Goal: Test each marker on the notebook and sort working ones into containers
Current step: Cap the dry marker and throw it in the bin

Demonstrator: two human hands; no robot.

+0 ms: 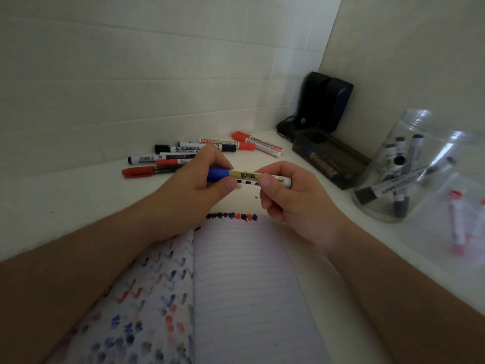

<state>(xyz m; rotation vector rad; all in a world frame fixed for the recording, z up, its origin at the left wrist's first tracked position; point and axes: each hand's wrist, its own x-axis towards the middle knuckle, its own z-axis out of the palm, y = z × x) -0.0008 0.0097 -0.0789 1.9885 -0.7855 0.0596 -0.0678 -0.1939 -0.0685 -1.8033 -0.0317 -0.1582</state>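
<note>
White desk under notebook, tiled wall behind.

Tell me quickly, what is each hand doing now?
Left hand: grips the blue cap of the marker.
Right hand: pinches the marker's barrel.

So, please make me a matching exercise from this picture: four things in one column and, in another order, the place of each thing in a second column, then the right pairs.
Things:
1. blue-capped marker
2. black-capped markers
3. notebook
4. loose pile of markers

Places:
A. lying open below both hands
B. on the table by the back wall, beyond the left hand
C. held between the left hand and the right hand
D. inside the clear round jar on the right

Pairs: 1-C, 2-D, 3-A, 4-B
</note>
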